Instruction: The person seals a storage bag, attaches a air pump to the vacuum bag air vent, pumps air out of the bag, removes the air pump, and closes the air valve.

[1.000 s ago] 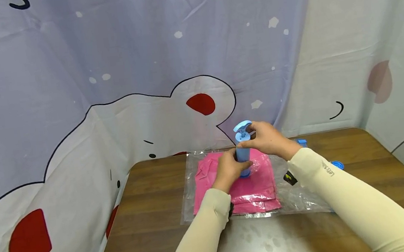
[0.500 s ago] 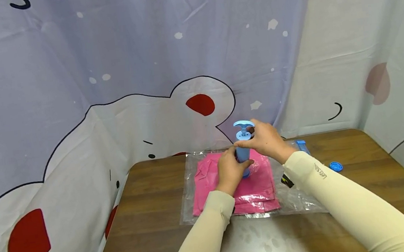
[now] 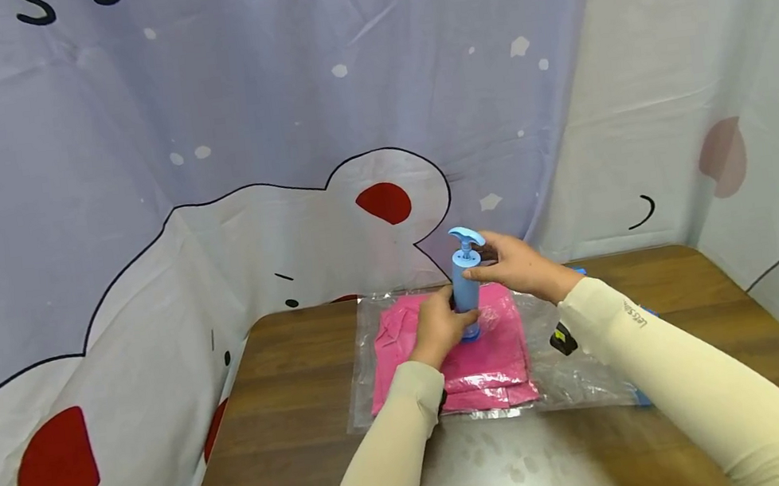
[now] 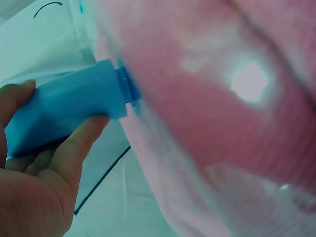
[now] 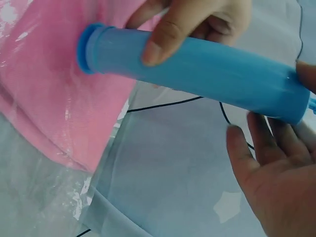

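A light-blue hand pump (image 3: 467,290) stands upright with its base on a clear plastic bag (image 3: 578,382) that holds folded pink cloth (image 3: 408,345). My left hand (image 3: 437,327) grips the lower barrel, thumb on one side and fingers on the other. Around the barrel's top end, just under the T-shaped handle (image 3: 466,235), my right hand (image 3: 515,267) holds with thumb and fingers on opposite sides. In the left wrist view, the narrow blue foot of the pump (image 4: 64,106) meets the bag's surface. The right wrist view shows a wider blue ring (image 5: 88,48) there.
The bag lies on a brown wooden table (image 3: 294,414) with a pale, shiny front patch (image 3: 502,471). Blue pieces show partly behind my right arm, one at the bag's lower right corner (image 3: 642,397). A printed curtain (image 3: 271,88) hangs behind the table.
The pump's handle has turned and swung slightly left. My right forearm has shifted right and now covers most of the round blue piece. Both hands remain on the pump.
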A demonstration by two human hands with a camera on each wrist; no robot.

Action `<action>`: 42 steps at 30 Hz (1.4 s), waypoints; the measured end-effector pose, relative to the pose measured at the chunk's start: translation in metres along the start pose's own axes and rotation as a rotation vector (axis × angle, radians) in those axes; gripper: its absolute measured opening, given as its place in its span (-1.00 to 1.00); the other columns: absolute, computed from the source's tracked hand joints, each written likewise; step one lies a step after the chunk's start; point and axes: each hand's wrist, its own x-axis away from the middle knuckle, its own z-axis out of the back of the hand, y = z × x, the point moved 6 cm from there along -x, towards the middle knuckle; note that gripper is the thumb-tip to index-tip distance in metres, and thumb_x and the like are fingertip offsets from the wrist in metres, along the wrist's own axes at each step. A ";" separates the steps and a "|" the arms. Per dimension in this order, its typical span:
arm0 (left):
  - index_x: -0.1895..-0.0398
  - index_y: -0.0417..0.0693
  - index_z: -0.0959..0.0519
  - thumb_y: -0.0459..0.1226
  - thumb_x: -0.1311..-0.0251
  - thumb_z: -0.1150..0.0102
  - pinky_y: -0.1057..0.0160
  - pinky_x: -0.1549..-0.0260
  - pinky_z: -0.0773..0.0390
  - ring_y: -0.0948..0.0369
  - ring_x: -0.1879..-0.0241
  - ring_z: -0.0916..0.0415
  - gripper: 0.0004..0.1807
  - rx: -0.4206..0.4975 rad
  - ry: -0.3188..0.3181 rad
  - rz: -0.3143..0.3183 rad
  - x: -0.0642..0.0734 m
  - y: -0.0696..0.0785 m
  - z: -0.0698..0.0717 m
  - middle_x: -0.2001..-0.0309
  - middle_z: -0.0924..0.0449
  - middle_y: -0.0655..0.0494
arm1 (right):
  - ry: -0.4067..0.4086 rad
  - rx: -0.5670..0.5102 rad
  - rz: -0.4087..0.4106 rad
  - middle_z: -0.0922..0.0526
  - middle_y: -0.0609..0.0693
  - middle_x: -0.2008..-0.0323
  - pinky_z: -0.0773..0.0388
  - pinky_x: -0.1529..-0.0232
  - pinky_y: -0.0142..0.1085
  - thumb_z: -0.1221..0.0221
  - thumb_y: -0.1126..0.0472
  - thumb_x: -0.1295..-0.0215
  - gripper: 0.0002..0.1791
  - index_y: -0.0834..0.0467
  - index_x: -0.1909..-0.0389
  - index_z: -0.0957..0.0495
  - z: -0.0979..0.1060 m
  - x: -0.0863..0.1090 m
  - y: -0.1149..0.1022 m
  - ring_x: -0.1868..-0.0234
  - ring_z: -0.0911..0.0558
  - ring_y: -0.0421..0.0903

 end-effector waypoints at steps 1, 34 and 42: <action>-0.26 -0.21 -0.73 -0.14 -0.25 -0.70 0.08 -0.09 -0.86 0.07 -0.03 -0.88 -0.41 -0.004 -0.020 0.009 -0.002 -0.003 -0.002 -0.06 -0.91 -0.09 | -0.013 -0.002 0.011 -0.56 0.37 -0.58 -0.62 -0.57 0.11 -0.37 0.26 -0.61 -0.26 0.36 -0.67 -0.35 0.000 -0.001 -0.001 -0.63 -0.55 0.31; -0.16 -0.17 -0.70 -0.06 -0.21 -0.75 -0.07 -0.08 -0.84 -0.10 -0.05 -0.87 -0.40 -0.144 0.120 0.064 0.023 0.057 0.034 -0.03 -0.89 -0.13 | 0.218 0.395 -0.083 -0.56 0.07 0.32 -0.49 0.29 -0.19 -0.65 -0.17 -0.27 -0.35 0.18 0.12 -0.47 -0.005 -0.007 -0.004 0.31 -0.53 0.00; -0.15 -0.23 -0.70 -0.19 -0.29 -0.68 -0.03 -0.02 -0.85 -0.08 0.01 -0.87 -0.51 -0.149 0.054 0.001 0.021 0.058 0.035 0.02 -0.89 -0.17 | 0.032 0.215 0.027 -0.71 0.28 -0.32 -0.72 -0.38 0.09 -0.52 0.01 -0.49 -0.26 0.30 -0.46 -0.45 -0.010 -0.007 0.007 -0.37 -0.74 0.26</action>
